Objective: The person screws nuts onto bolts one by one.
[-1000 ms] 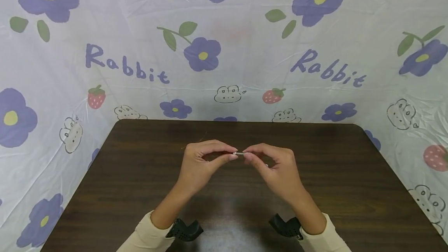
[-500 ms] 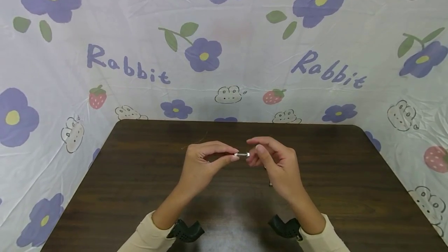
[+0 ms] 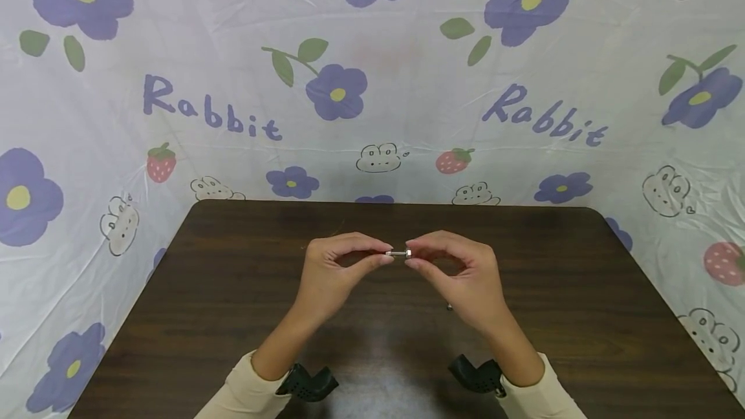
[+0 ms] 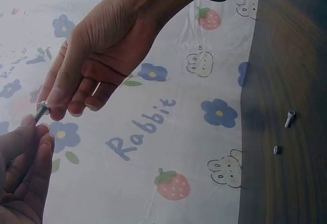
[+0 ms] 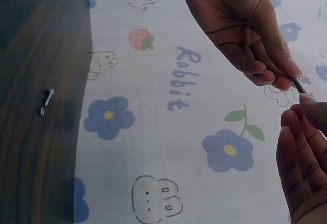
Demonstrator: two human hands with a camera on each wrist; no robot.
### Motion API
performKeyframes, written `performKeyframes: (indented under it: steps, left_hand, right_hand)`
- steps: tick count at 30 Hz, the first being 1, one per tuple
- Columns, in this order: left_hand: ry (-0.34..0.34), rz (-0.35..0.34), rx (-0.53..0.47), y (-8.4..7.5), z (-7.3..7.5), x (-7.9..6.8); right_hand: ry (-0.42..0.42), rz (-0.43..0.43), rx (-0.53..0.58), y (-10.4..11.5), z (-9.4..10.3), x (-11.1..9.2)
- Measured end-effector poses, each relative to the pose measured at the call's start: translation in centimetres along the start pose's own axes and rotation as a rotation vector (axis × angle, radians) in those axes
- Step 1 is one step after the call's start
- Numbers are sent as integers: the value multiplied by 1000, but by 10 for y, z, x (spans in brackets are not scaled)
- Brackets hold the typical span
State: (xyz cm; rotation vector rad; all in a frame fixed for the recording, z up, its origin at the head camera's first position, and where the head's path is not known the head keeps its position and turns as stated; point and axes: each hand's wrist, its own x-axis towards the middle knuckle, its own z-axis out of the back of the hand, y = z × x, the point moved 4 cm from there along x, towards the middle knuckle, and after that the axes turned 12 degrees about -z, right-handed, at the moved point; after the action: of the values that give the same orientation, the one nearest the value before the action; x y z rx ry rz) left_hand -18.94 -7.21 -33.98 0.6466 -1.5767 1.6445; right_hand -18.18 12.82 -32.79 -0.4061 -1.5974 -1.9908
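Level between the two hands, above the table, is a small silver bolt (image 3: 398, 253). My left hand (image 3: 332, 277) pinches its left end between thumb and fingertips, hiding most of that end. A wider nut (image 3: 409, 253) sits at the bolt's right end. Thumb and forefinger of my right hand (image 3: 465, 277) pinch this nut from both sides. The left wrist view shows the bolt's threaded shank (image 4: 40, 113) between the two sets of fingertips. From the right wrist view, the same shank (image 5: 298, 85) looks dark and slanted.
On the dark wooden table (image 3: 233, 315) lie a second bolt (image 4: 290, 117) and a loose nut (image 4: 277, 150). In the head view the right hand mostly hides them. A patterned cloth (image 3: 407, 102) hangs behind and beside the table.
My right fingers, around the bolt's right end at first, opened away from it half a second ago, and now pinch the nut there again. My left hand keeps its hold almost unmoved.
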Motion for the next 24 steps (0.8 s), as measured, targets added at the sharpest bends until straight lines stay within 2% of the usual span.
performKeyframes:
  steps: [6,16,24]
  left_hand:
    - [9,-2,-2,0,-1,0]
    - [-2,5,-14,1,-1,0]
    - [-3,8,-3,1,-2,0]
  right_hand:
    - [7,-2,-6,-1,0,0]
    - [-12,-135,-9,-5,-5,-1]
    - [10,-132,-27,-9,-8,-1]
